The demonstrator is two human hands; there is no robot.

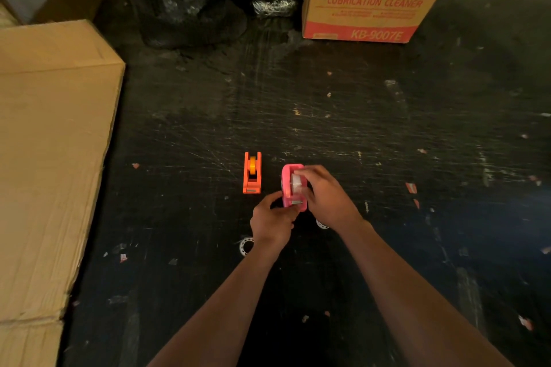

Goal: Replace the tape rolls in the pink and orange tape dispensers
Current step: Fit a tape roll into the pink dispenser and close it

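The pink tape dispenser [287, 185] stands on the black floor in the middle, with a clear tape roll [296, 183] seated in it. My right hand [328, 198] lies over its right side, fingers on the roll. My left hand [272, 219] pinches the dispenser's near cutter end. To the left stands the orange tape dispenser [252, 173], untouched, with an orange hub in it. Two clear rings lie near my wrists: one ring [246, 246] by the left wrist, the other ring [322, 223] mostly hidden under the right wrist.
A large closed cardboard box [50, 143] fills the left side. An open "Lubrication Cleaner" carton [369, 0] stands at the back right. Black wrapped bundles [208, 0] sit at the back. Small paper scraps litter the scratched floor.
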